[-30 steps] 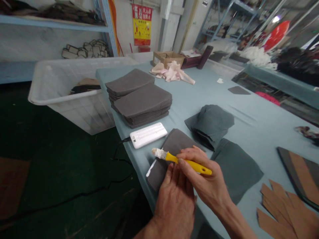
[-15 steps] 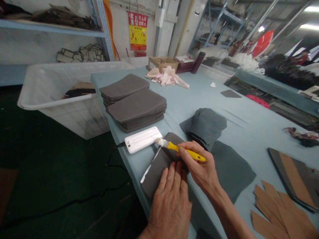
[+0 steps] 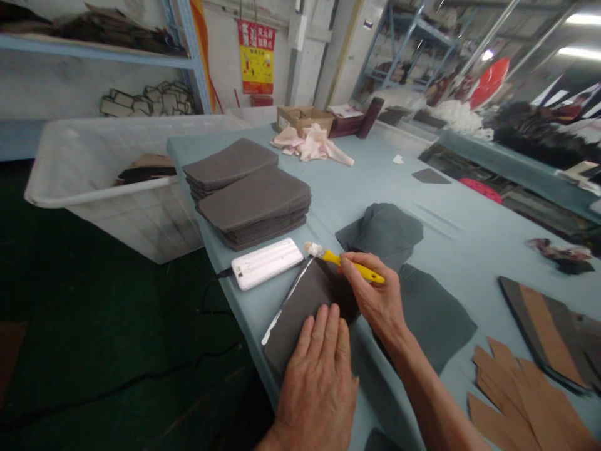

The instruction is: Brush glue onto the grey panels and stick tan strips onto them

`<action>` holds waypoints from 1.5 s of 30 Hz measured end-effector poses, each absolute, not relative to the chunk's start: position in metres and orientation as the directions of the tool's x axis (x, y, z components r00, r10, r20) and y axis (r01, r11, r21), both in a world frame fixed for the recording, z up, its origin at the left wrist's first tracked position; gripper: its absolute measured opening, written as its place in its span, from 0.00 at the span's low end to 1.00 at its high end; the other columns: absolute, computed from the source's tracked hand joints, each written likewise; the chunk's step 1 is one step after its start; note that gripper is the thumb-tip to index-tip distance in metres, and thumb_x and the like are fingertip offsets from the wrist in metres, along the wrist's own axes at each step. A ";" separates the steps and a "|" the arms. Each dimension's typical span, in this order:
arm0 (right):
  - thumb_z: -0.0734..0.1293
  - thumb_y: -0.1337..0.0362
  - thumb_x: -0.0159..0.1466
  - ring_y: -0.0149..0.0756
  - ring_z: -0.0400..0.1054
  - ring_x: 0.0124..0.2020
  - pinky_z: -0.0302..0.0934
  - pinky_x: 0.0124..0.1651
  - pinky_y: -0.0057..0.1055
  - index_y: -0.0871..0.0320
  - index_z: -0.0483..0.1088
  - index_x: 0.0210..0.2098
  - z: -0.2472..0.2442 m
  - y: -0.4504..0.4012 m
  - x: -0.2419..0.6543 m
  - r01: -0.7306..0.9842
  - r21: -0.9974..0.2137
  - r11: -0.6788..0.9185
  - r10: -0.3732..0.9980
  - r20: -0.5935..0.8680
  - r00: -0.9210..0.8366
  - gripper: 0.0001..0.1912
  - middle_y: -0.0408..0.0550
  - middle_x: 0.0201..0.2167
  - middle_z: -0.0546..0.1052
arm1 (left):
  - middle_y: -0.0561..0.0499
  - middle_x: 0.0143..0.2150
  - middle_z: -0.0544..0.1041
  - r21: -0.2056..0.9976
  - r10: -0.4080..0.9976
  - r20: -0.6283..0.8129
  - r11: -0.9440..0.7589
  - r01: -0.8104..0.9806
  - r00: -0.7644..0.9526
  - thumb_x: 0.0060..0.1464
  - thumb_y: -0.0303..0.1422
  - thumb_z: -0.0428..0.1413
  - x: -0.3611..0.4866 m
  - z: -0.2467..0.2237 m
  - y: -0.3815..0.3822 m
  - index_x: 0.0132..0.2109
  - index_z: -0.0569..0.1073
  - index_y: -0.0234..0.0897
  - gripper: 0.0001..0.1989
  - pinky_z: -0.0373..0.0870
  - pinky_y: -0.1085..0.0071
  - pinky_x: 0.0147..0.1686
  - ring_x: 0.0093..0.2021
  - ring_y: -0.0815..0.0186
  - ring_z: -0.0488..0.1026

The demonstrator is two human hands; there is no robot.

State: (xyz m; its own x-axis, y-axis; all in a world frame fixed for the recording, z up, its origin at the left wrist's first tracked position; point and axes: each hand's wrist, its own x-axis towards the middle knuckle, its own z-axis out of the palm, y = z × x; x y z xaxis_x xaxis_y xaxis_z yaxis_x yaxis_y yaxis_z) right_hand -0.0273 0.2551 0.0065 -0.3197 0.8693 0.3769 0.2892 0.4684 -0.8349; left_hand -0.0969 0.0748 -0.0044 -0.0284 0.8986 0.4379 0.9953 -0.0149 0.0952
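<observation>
Your left hand point(image 3: 319, 382) lies flat, fingers spread, on 1 grey sheet point(image 3: 300, 316) with white-smeared edge. Right hand point(image 3: 373, 294) pinches 1 yellow-handled brush point(image 3: 357, 268), white-caked bristles, above sheet. From sheet: 1 white power bank point(image 3: 267, 264) just left; 2 stacks of grey sheets point(image 3: 253, 203) beyond; 1 white plastic tub point(image 3: 113, 200) far left, holding dark pieces point(image 3: 145, 172); 1 cardboard box point(image 3: 303, 118) far ahead, on worktop point(image 3: 469, 232).
</observation>
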 end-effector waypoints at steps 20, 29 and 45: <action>0.75 0.47 0.63 0.41 0.78 0.35 0.70 0.39 0.36 0.56 0.83 0.40 0.036 0.239 -0.024 0.276 -0.882 0.382 0.922 0.343 -0.179 0.18 0.50 0.34 0.84 | 0.36 0.70 0.73 0.063 0.911 0.411 -0.003 0.998 -0.023 0.68 0.45 0.53 -0.096 0.000 0.076 0.65 0.73 0.23 0.30 0.65 0.58 0.67 0.70 0.51 0.69; 0.73 0.63 0.66 0.34 0.77 0.36 0.70 0.40 0.28 0.47 0.83 0.36 0.043 0.165 -0.006 0.191 -0.831 0.522 0.789 0.386 -0.477 0.04 0.42 0.34 0.83 | 0.38 0.69 0.74 0.072 0.876 0.482 -0.062 0.995 0.020 0.70 0.39 0.51 -0.090 -0.013 0.076 0.72 0.64 0.25 0.31 0.59 0.55 0.68 0.67 0.50 0.71; 0.72 0.55 0.66 0.42 0.75 0.39 0.70 0.47 0.41 0.51 0.83 0.35 0.017 0.193 -0.023 0.283 -0.818 0.500 0.849 0.398 -0.348 0.09 0.48 0.34 0.82 | 0.34 0.70 0.71 0.149 0.914 0.401 0.001 0.989 -0.061 0.65 0.35 0.56 -0.089 -0.004 0.078 0.70 0.67 0.20 0.31 0.64 0.58 0.70 0.70 0.51 0.70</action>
